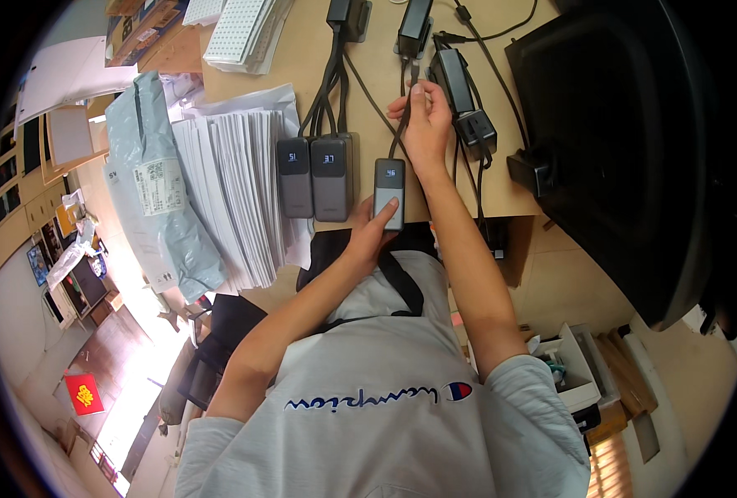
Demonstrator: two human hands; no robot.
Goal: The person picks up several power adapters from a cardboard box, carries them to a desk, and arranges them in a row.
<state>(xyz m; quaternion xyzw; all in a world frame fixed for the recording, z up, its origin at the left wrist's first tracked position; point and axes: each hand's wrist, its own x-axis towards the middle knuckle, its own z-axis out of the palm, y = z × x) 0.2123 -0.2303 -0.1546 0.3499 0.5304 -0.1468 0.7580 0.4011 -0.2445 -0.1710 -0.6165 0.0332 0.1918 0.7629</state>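
Observation:
My left hand [368,236] is closed round the lower end of a slim grey power bank [391,178] with a lit display, its thumb lying on the front face. A flat black cable [401,137] runs up from this power bank's top end. My right hand [429,124] pinches that cable between thumb and fingers, just below a black charger block [415,31]. To the left lie two more power banks, a dark one [294,187] and a larger one [330,191], both with lit displays and black cables at their tops.
A tall stack of papers [235,191] and a grey plastic mailer [161,183] stand on the left of the desk [377,91]. Black adapters [455,79] with tangled cords lie beyond my right hand. A large black monitor [609,166] fills the right side.

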